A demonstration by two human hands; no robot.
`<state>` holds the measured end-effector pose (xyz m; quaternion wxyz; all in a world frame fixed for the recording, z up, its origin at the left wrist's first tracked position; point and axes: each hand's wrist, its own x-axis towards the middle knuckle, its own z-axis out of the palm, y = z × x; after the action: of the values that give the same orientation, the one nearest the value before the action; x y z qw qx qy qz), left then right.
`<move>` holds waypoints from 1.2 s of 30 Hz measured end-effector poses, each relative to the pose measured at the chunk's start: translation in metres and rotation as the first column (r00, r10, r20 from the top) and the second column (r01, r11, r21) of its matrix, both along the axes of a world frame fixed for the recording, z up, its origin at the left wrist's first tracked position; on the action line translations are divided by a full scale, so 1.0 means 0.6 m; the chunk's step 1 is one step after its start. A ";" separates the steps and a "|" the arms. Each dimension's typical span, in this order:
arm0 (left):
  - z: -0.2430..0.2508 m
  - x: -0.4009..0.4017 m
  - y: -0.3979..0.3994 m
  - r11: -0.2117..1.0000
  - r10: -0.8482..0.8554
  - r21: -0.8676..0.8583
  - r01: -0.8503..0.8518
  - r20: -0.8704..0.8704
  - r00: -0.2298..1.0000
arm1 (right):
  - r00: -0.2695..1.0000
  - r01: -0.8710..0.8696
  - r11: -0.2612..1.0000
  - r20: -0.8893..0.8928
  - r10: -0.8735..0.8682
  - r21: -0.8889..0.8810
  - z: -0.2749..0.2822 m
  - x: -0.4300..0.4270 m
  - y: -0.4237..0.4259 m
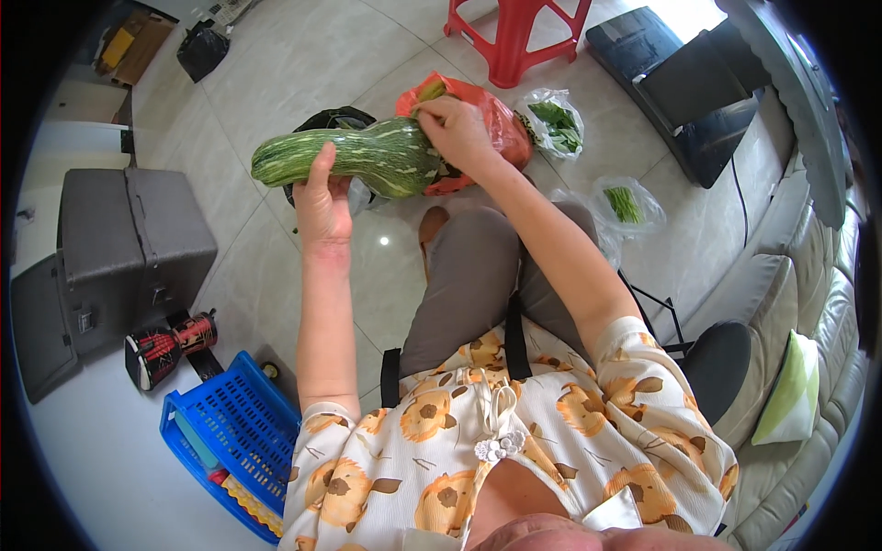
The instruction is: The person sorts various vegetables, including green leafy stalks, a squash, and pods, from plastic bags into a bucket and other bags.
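A large green striped squash (365, 155) lies crosswise in my left hand (327, 196), whose thumb rests on its top near the narrow end. My right hand (451, 131) is at the squash's wide end, its fingers bent and partly hidden; whether they pinch something cannot be told. Behind that hand an open red plastic bag (499, 124) stands on the floor with a greenish-brown vegetable at its mouth. A black plastic bag (337, 118) shows behind the squash. To the right are a clear bag of leafy greens (557, 127) and a clear bag with cut green stems (623, 204).
A red plastic stool (513, 41) stands ahead, with a black-based appliance (661, 82) to its right. On the left are a grey case (138, 234), a small drum (169, 348) and a blue plastic basket (241, 413). A leather sofa (772, 289) lines the right side.
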<state>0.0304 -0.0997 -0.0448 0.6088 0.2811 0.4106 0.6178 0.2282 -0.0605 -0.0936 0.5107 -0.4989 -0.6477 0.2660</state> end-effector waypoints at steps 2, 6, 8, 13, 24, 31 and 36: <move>-0.008 -0.007 0.010 0.996 0.062 -0.059 -0.061 0.010 0.998 | 0.979 0.178 0.959 0.138 -0.150 -0.222 -0.036 0.027 0.017; -0.020 0.010 0.028 0.979 0.167 -0.115 -0.166 0.000 0.986 | 0.969 0.149 0.958 0.227 -0.092 -0.246 -0.114 0.063 0.042; -0.011 -0.006 0.027 0.976 0.186 -0.103 -0.194 -0.085 0.979 | 0.963 0.126 0.975 0.261 -0.075 -0.185 -0.117 0.028 0.036; 0.003 0.039 0.055 0.972 0.180 -0.147 -0.185 -0.042 0.983 | 0.993 0.101 0.842 -0.004 -0.121 -0.530 -0.128 0.060 0.063; 0.034 0.186 0.076 0.980 0.035 -0.200 -0.004 0.156 0.987 | 0.981 0.142 0.939 -0.081 -0.175 -0.313 -0.010 0.206 -0.005; -0.013 0.296 0.070 0.956 -0.098 -0.257 0.140 0.170 0.981 | 0.855 0.499 0.596 0.472 -0.216 -0.629 -0.317 0.495 -0.300; -0.046 0.328 0.082 0.926 -0.124 -0.332 0.182 0.188 0.974 | 0.752 0.624 0.042 0.584 -0.306 -0.781 -0.440 0.550 -0.505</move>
<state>0.2269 -0.0508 -0.0721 0.7268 0.1492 0.4387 0.5070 0.5583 -0.3633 -0.3576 0.0612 -0.9122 -0.2009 0.3517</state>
